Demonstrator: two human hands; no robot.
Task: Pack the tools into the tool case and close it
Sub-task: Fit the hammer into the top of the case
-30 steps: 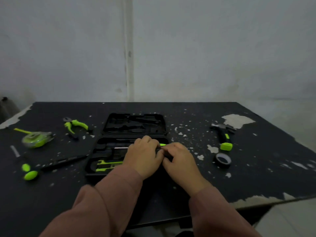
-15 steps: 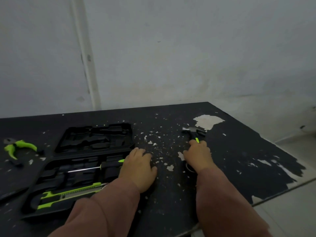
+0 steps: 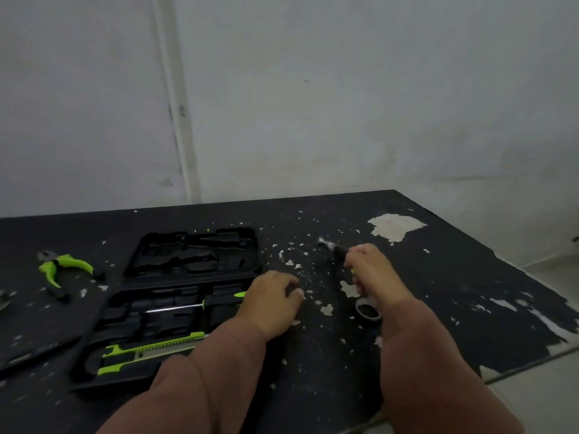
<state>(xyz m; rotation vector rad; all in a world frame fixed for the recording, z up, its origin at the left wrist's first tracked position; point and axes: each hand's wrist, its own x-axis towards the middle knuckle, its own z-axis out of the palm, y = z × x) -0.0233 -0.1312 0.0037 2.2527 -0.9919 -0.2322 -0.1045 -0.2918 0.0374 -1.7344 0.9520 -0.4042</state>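
Observation:
The black tool case lies open on the table, its lid tilted back. In its tray sit a screwdriver and a green utility knife. My left hand rests with curled fingers on the table at the case's right edge and holds nothing. My right hand grips the handle of the hammer, whose steel head sticks out to the far left of my fist. Green-handled pliers lie left of the case.
A roll of black tape sits just beside my right wrist. The table is black with flaked white patches; its right edge drops to a tiled floor. A wall stands close behind. A dark flat tool lies at the front left.
The view swung right. My right hand left the case, reached the hammer and closed round its handle. My left hand moved off the screwdriver to the table beside the case.

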